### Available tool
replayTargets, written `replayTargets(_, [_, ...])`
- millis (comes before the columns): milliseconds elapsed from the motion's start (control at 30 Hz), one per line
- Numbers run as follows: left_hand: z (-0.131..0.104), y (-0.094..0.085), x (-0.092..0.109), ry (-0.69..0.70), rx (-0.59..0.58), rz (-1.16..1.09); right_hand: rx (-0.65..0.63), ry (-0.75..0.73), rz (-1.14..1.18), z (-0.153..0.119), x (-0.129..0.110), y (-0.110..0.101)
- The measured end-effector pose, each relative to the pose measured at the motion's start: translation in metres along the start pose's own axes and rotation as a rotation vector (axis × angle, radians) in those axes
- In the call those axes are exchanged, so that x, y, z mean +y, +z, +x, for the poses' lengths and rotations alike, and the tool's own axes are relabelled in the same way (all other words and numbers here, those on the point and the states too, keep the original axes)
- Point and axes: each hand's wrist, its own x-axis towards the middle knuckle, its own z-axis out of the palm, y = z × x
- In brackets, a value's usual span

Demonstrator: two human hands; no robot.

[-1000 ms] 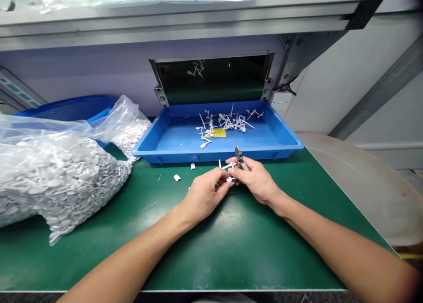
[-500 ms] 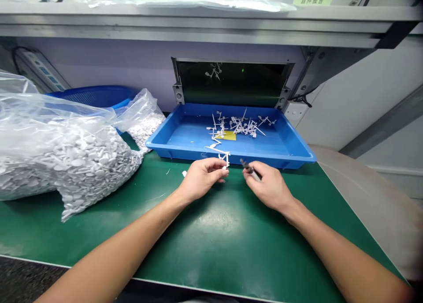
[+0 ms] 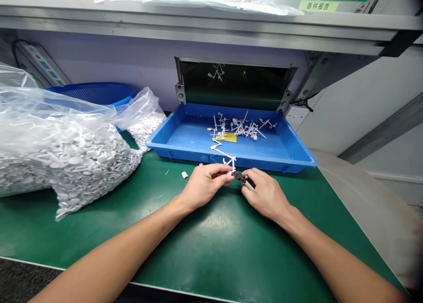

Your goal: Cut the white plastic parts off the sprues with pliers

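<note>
Pinched in my left hand [image 3: 206,184] is a white plastic sprue [image 3: 233,162] with small moulded parts; its thin runner stands up in front of the blue tray's near rim. My right hand [image 3: 266,190] is closed around a pair of side cutters [image 3: 243,179] with light grips. The dark jaws of the cutters reach the sprue right at my left fingertips. Whether the jaws are parted is too small to tell. A loose white piece [image 3: 184,175] lies on the green table left of my left hand.
A blue tray [image 3: 280,157] holds a pile of white sprues [image 3: 246,129] and a yellow label. Clear bags of small white parts [image 3: 95,162] stand at the left, a blue basket [image 3: 95,91] behind them. A metal shelf beam [image 3: 198,36] crosses above the tray.
My right hand has brought the side cutters left, up to the sprue in my left hand. My left hand has shifted slightly right with the sprue. The view has tilted a little.
</note>
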Motion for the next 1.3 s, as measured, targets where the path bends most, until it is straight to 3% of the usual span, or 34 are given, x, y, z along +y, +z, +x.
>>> replayTargets(267, [0.001, -0.01, 0.0, 0.294, -0.017, 0.388, -0.069, -0.004, -0.054, 0.002, -0.002, -0.003])
replayTargets(433, [0.007, -0.011, -0.002, 0.343, -0.131, 0.445, -0.28, -0.038, 0.206, 0.009, 0.012, -0.021])
replayTargets(533, [0.012, -0.022, 0.015, 0.37, -0.221, 0.5, -0.351, -0.03, 0.377, 0.013, 0.022, -0.035])
replayTargets(600, [0.011, -0.04, 0.034, 0.358, -0.119, 0.506, -0.241, 0.005, 0.419, 0.015, 0.025, -0.038])
replayTargets(733, [-0.011, -0.096, 0.077, 0.276, 0.275, 0.387, 0.034, -0.102, 0.309, 0.012, 0.022, -0.023])
replayTargets(800, [-0.024, -0.126, 0.097, 0.259, 0.416, 0.428, 0.019, -0.189, 0.188, 0.008, 0.02, -0.009])
replayTargets(867, [-0.029, -0.155, 0.116, 0.23, 0.505, 0.636, -0.053, -0.232, 0.075, 0.005, 0.02, 0.003])
replayTargets(1000, [0.003, -0.211, 0.15, 0.107, 0.517, 1.22, -0.087, -0.267, 0.002, 0.002, 0.023, 0.016])
replayTargets(1100, [0.045, -0.242, 0.169, -0.145, 0.452, 1.446, 0.0, -0.276, 0.027, 0.0, 0.022, 0.01])
replayTargets(1200, [0.072, -0.255, 0.18, -0.272, 0.422, 1.487, 0.196, -0.288, 0.065, 0.003, 0.021, -0.006])
replayTargets(1300, [0.08, -0.244, 0.181, -0.213, 0.442, 1.503, 0.434, -0.289, 0.07, 0.01, 0.038, -0.031])
